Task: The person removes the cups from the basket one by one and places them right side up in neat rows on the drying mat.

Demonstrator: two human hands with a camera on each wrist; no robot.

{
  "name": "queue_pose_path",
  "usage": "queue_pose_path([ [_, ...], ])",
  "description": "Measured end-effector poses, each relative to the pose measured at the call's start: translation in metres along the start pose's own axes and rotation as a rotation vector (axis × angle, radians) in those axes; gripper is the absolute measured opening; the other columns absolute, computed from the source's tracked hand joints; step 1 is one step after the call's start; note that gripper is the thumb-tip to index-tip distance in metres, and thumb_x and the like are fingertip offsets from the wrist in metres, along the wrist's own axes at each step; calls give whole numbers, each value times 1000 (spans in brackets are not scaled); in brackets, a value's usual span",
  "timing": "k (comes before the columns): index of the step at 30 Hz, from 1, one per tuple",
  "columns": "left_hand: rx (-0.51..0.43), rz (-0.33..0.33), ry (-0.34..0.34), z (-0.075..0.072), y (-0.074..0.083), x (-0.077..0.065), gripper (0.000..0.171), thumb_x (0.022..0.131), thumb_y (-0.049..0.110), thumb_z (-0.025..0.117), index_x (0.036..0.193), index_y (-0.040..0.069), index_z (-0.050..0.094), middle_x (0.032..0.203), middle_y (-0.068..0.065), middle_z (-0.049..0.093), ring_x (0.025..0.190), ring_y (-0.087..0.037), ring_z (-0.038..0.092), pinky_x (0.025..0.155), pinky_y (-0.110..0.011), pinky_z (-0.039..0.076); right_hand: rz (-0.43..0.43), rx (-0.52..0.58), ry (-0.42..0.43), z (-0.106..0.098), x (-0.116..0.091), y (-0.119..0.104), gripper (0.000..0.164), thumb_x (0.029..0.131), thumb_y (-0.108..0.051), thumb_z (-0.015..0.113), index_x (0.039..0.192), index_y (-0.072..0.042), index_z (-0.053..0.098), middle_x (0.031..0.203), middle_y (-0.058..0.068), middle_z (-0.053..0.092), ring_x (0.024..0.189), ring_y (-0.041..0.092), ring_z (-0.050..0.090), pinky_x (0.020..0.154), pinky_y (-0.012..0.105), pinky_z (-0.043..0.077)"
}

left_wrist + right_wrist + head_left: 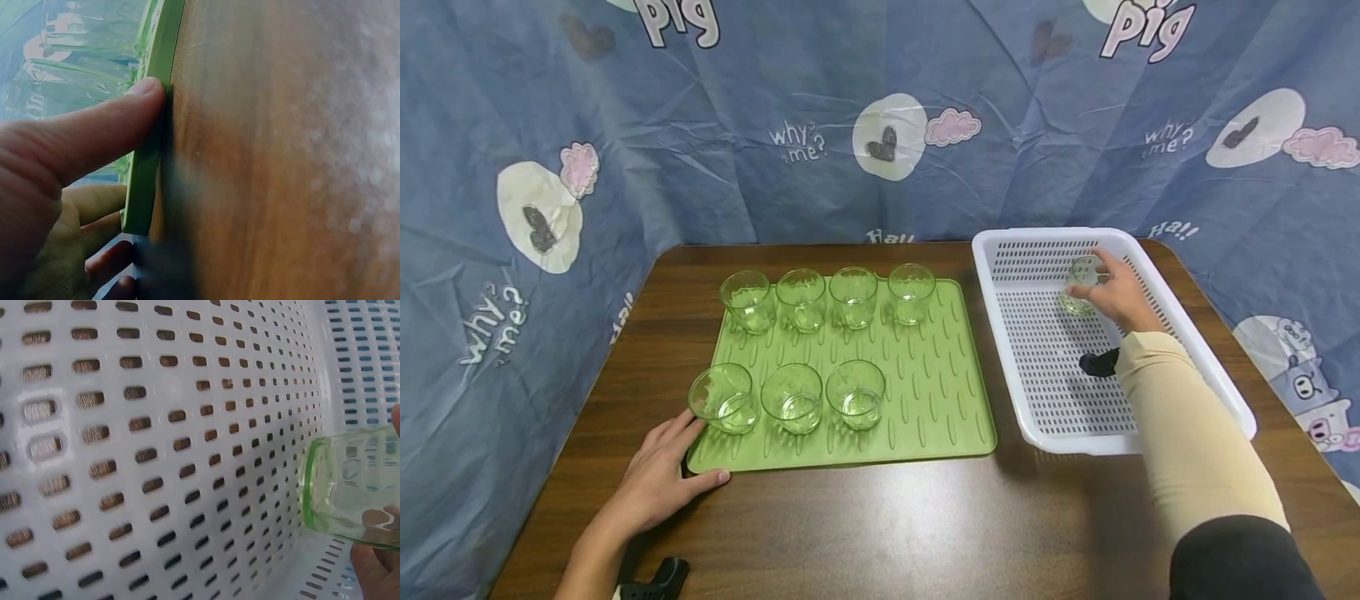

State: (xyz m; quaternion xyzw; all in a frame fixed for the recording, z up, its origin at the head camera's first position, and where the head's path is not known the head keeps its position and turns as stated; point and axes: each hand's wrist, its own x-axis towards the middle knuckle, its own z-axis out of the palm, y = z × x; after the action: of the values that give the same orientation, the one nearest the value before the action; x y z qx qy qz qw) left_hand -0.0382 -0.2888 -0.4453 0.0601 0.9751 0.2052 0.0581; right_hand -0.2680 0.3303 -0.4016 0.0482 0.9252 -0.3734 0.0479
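Note:
Inside the white basket, my right hand (1122,296) holds a clear glass tumbler (1078,287) between thumb and fingers. In the right wrist view, the greenish base of that tumbler (331,487) is close to the perforated plastic, and the hand is mostly out of frame. My left hand (658,467) rests at the near left corner of a green draining mat (940,392). The left wrist view has its thumb (119,125) touching the mat's edge (150,156), with the other fingers loosely extended past the corner. A front-row tumbler (726,400) stands just beside those fingers.
Several tumblers (853,298) stand upright along the mat's back, and 3 along its front left. The white basket (1011,367) sits on the wooden table (880,525) right of the mat. A patterned blue cloth (820,192) hangs behind the table.

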Motion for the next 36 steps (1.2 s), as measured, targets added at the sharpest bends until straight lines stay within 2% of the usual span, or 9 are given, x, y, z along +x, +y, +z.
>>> queue_pose_path([
  [5, -3, -4, 1, 0, 0, 0, 91, 79, 44, 80, 145, -7, 43, 155, -31, 32, 135, -53, 30, 97, -76, 31, 53, 59, 25, 2, -1, 0, 98, 90, -24, 72, 157, 2, 6, 157, 34, 24, 141, 53, 31, 111, 65, 33],
  [13, 0, -7, -2, 0, 0, 0, 91, 79, 44, 80, 144, -7, 44, 154, -31, 32, 136, -53, 30, 98, -76, 30, 70, 109, -34, 2, -3, 4, 100, 92, -30, 70, 159, -6, 0, 158, 35, 22, 141, 55, 31, 111, 66, 33],
  [36, -12, -5, -6, 1, -2, 0, 91, 80, 45, 80, 147, -4, 42, 156, -30, 31, 136, -53, 29, 97, -76, 30, 94, 52, -18, 4, -2, -7, 102, 91, -36, 71, 160, -9, 0, 159, 31, 25, 141, 53, 32, 111, 66, 33],
])
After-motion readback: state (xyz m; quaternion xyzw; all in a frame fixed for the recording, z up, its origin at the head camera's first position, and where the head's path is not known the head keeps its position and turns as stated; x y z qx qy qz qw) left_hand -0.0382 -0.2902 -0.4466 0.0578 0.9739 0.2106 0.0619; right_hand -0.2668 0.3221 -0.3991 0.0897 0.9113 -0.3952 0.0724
